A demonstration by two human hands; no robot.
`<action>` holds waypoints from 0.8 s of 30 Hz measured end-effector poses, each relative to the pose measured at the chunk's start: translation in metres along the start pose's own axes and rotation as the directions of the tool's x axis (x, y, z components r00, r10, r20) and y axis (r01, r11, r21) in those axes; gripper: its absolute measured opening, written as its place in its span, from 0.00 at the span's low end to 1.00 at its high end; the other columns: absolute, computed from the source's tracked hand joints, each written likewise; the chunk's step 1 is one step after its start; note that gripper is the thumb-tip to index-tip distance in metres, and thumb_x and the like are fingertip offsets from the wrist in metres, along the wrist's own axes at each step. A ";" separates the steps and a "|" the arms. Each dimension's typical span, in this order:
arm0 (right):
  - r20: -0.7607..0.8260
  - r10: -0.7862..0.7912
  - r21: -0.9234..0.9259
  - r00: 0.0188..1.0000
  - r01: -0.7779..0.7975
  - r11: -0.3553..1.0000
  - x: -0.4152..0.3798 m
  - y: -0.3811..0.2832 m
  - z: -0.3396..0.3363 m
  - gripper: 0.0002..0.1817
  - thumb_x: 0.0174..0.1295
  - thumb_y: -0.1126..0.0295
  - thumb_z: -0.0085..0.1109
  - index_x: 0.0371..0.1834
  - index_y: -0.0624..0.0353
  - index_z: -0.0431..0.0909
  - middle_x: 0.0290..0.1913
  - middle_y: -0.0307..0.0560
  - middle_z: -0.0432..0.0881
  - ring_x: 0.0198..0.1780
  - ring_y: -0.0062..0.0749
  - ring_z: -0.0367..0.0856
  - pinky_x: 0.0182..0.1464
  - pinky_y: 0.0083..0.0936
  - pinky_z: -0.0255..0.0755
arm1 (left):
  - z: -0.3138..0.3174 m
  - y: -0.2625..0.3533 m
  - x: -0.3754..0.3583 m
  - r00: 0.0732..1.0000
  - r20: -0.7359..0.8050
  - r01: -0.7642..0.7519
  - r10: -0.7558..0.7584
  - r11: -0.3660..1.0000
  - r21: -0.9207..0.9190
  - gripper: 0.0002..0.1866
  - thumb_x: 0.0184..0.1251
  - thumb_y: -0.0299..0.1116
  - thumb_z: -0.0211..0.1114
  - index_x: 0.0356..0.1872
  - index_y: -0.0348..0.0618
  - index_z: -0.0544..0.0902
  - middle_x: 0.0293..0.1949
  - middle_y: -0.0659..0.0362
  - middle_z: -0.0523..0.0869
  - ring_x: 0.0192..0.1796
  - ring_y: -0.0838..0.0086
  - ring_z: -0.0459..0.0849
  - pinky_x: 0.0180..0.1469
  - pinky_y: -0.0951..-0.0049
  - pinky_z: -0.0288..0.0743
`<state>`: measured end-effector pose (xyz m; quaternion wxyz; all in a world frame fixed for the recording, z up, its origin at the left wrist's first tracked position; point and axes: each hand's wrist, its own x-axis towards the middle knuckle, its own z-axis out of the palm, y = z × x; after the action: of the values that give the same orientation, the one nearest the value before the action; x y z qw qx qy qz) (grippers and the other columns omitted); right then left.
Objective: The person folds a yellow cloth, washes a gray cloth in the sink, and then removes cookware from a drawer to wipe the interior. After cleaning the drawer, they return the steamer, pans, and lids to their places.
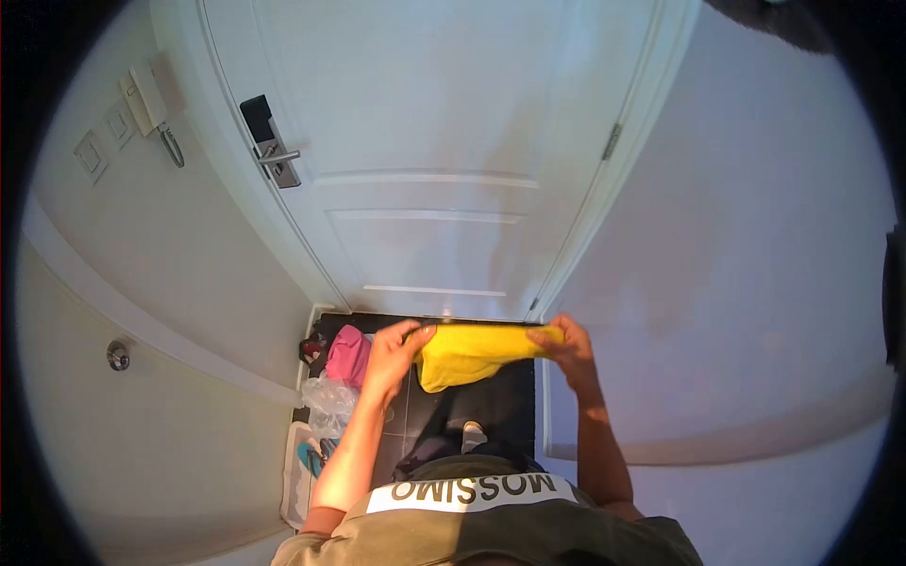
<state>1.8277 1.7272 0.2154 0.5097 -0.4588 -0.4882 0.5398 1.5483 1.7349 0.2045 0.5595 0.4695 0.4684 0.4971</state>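
Observation:
A yellow cloth [472, 357] is stretched between my two hands in front of my body, above the dark floor. My left hand [394, 354] pinches its left top corner between thumb and fingers. At the other end, my right hand [566, 344] grips the right top corner. The top edge runs nearly straight from hand to hand, and the lower part hangs loose, deeper on the left side.
Ahead stands a closed white door [425, 160] with a lever handle [278, 158]. On the left wall hangs an intercom handset [143, 99]. A pink bag-like item [348, 357], a clear plastic bag [328, 406] and a blue flip-flop [310, 458] lie along the floor's left side.

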 end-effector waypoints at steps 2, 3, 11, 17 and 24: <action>0.142 0.018 0.102 0.990 -0.033 0.994 0.043 -0.016 -0.013 0.15 0.54 0.71 0.66 0.38 0.58 0.69 0.30 0.40 0.77 0.29 0.18 0.74 0.31 0.13 0.67 | 0.004 0.030 0.030 0.996 0.026 0.091 -0.087 0.963 -0.255 0.10 0.63 0.28 0.61 0.40 0.32 0.81 0.36 0.60 0.85 0.37 0.80 0.81 0.42 0.80 0.73; 0.153 0.018 0.100 0.988 -0.033 0.994 0.059 -0.021 -0.020 0.15 0.54 0.71 0.66 0.38 0.58 0.69 0.30 0.40 0.77 0.29 0.18 0.74 0.31 0.13 0.67 | -0.002 0.032 0.044 0.996 0.066 0.085 -0.067 0.939 -0.334 0.11 0.63 0.29 0.61 0.43 0.33 0.80 0.37 0.58 0.85 0.38 0.78 0.82 0.43 0.79 0.74; 0.118 0.016 0.792 0.993 -0.104 0.602 0.170 -0.049 -0.034 0.35 0.58 0.63 0.62 0.66 0.62 0.58 0.54 0.53 0.75 0.52 0.35 0.76 0.54 0.29 0.72 | -0.025 0.057 0.180 0.917 0.398 0.360 -0.020 0.470 -0.806 0.22 0.67 0.39 0.57 0.54 0.30 0.72 0.51 0.50 0.80 0.52 0.63 0.80 0.55 0.67 0.73; 0.373 0.158 0.607 0.914 -0.369 0.704 0.212 0.026 -0.052 0.24 0.62 0.69 0.55 0.61 0.66 0.65 0.56 0.52 0.74 0.54 0.36 0.76 0.56 0.30 0.71 | -0.026 0.025 0.240 0.917 0.339 0.382 -0.208 0.702 -0.602 0.22 0.56 0.22 0.62 0.54 0.36 0.74 0.49 0.53 0.81 0.52 0.64 0.80 0.56 0.66 0.73; 0.059 0.174 0.418 0.983 -0.183 0.890 0.259 -0.011 -0.049 0.20 0.60 0.81 0.52 0.57 0.67 0.69 0.52 0.49 0.77 0.52 0.32 0.77 0.56 0.28 0.72 | -0.047 0.044 0.290 0.914 0.371 0.298 -0.163 0.891 -0.342 0.21 0.54 0.16 0.61 0.52 0.33 0.75 0.45 0.54 0.83 0.48 0.72 0.82 0.52 0.73 0.74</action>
<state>1.8617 1.9887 0.2218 0.5400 -0.3752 -0.3212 0.6815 1.5160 2.0295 0.2254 0.7685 0.3652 0.3115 0.4230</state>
